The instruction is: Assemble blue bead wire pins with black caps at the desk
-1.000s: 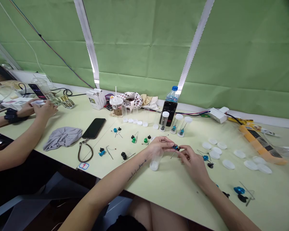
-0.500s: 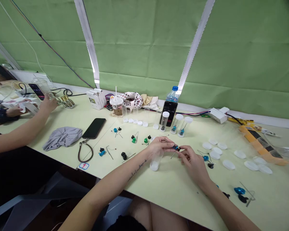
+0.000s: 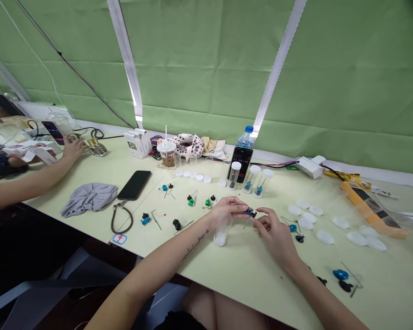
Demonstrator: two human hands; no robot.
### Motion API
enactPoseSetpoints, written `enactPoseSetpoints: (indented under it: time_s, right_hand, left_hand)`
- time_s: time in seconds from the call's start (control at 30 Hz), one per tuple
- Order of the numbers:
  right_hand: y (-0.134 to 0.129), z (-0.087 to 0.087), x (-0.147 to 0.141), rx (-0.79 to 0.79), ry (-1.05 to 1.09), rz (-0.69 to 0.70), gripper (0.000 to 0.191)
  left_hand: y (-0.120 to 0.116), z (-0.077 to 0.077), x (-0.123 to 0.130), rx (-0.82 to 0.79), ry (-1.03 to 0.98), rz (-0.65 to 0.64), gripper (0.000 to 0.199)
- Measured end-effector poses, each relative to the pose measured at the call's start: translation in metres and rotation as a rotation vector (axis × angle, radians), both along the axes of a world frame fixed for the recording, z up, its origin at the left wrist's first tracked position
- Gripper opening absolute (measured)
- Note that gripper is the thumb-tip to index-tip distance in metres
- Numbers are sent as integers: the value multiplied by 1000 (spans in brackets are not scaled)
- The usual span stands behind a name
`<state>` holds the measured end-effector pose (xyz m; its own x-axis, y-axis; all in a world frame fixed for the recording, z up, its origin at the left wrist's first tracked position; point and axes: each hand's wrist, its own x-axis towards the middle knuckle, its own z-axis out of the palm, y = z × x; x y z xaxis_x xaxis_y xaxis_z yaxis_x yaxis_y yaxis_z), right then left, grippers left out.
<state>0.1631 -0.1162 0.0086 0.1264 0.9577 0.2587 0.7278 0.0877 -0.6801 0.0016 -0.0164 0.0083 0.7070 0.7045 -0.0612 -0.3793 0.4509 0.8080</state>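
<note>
My left hand [image 3: 230, 208] is closed on a small blue and black part [image 3: 250, 213], with a thin metal rod pointing down below it. Close to the part's right end is my right hand [image 3: 267, 225], its fingers bent and thumb toward the part; whether it grips anything is too small to tell. A clear tube [image 3: 221, 233] with a white cap stands under my left wrist. Capped tubes [image 3: 234, 176] holding small parts stand behind my hands. Green parts [image 3: 191, 201], blue parts [image 3: 145, 221] and black parts [image 3: 176, 224] lie to the left with thin metal pins.
White discs [image 3: 325, 237] and an orange case [image 3: 373, 211] lie on the right. A phone showing a timer [image 3: 241, 160] leans on a bottle. Another phone [image 3: 134, 184] and grey cloth [image 3: 89, 199] lie left. Another person's hand [image 3: 73, 147] is at far left.
My right hand's index finger has lifted slightly off the part. My left hand still holds it. The other person's hand has shifted slightly at the far left.
</note>
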Motion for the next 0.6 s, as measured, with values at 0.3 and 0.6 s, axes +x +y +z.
enactPoseSetpoints:
  time_s: [0.3,0.6]
  right_hand:
    - [0,-2,2,8,0,27,28]
    - [0,-3,2,5,0,25,27]
  left_hand:
    - [1,-2,0,19,2,1,37]
    - [0,-3,-1,33,-7,-8,33]
